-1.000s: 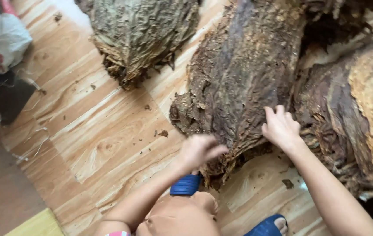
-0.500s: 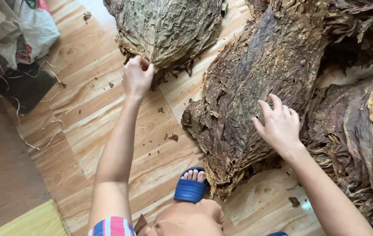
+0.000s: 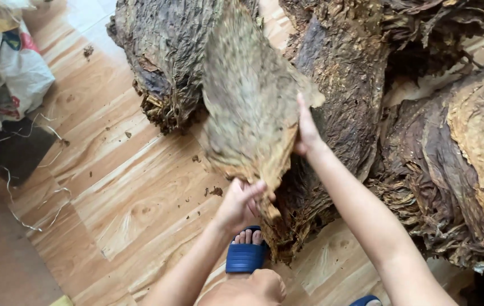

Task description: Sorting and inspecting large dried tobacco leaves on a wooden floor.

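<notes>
Lifted off the left pile, a dried tobacco leaf is now held up. Its stem is pinched by the left hand; its edge is steadied by the flat, open right hand.

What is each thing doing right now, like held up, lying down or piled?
Leaf: lifted, held by both hands.
Left hand: gripping the leaf's lower end.
Right hand: pressed flat on the leaf's side.
Leaf piles: stacked on the floor.
Sandal: worn on a foot.
Bags: crumpled on the floor.
</notes>
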